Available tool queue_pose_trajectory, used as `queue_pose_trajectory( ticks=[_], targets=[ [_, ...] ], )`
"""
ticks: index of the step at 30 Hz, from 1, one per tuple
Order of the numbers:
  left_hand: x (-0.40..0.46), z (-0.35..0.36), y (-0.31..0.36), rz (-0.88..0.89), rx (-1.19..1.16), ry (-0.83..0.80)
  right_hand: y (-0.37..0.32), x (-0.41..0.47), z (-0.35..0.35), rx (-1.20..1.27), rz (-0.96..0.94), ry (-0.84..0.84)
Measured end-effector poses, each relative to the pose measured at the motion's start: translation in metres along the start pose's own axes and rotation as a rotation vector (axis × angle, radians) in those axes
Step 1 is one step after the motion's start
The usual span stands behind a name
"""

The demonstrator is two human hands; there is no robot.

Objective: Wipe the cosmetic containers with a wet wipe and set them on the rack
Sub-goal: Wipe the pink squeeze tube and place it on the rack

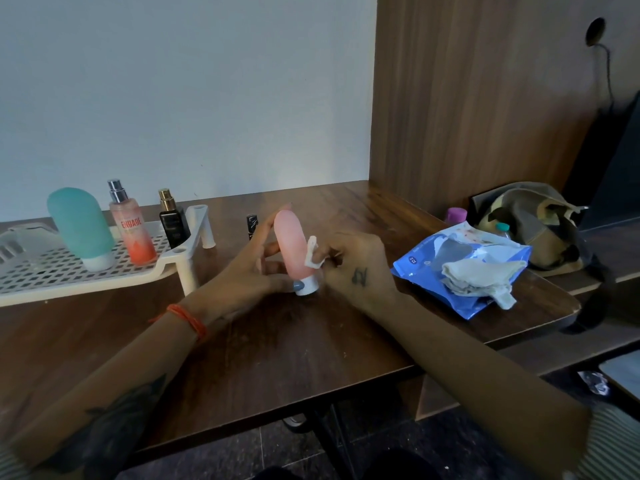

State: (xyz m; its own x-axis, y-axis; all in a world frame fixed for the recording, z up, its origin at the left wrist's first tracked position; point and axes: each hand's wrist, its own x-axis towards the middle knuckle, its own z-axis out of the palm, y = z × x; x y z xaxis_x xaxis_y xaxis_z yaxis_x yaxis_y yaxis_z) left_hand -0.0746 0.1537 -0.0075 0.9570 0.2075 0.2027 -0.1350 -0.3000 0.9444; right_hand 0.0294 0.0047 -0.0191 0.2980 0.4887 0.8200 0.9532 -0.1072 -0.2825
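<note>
Head view: a pink bottle stands cap-down near the middle of the table, tilted slightly, its white cap at the bottom; the left hand holds it — fingers extended behind the body, thumb pressed near the cap; an orange thread circles that wrist. The right hand is just right of the bottle; its fingers are curled and pinch a small white wipe against the bottle's right side.

Left of the bottle stands a white perforated rack; on it, upright, a teal bottle, a pink spray labelled ENGAGE and a black spray with a gold top, in that order moving toward the pink bottle; the three stand apart from one another. A small dark tube stands on the table just behind the left hand's fingers, between rack and bottle.

Right of the bottle lies a blue wipe pack, opened, with a crumpled greyish wipe on top of it; beyond the pack, further right, a purple cap shows beside a camouflage-pattern bag. Whether the purple cap belongs to a container cannot be told — its lower part is hidden by the pack.
</note>
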Motion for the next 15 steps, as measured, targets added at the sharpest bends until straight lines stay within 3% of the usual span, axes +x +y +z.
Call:
queue_pose_trajectory(
  ticks=[5,7,9,12,15],
  targets=[
    [0.001,0.002,0.0,0.038,-0.011,0.006,-0.014,-0.004,-0.005,0.016,-0.244,-0.072],
    [0.001,0.002,-0.001,0.033,-0.004,0.007,-0.014,-0.004,-0.006,0.016,-0.253,-0.073],
    [0.0,0.001,0.001,-0.001,-0.009,-0.003,-0.009,-0.003,-0.003,0.007,-0.119,-0.048],
    [-0.001,0.001,0.003,0.008,0.029,-0.018,-0.001,0.001,0.0,0.051,0.24,-0.085],
    [0.0,0.003,0.004,0.01,0.031,-0.012,-0.001,0.001,-0.001,0.086,0.25,-0.074]
  ],
)
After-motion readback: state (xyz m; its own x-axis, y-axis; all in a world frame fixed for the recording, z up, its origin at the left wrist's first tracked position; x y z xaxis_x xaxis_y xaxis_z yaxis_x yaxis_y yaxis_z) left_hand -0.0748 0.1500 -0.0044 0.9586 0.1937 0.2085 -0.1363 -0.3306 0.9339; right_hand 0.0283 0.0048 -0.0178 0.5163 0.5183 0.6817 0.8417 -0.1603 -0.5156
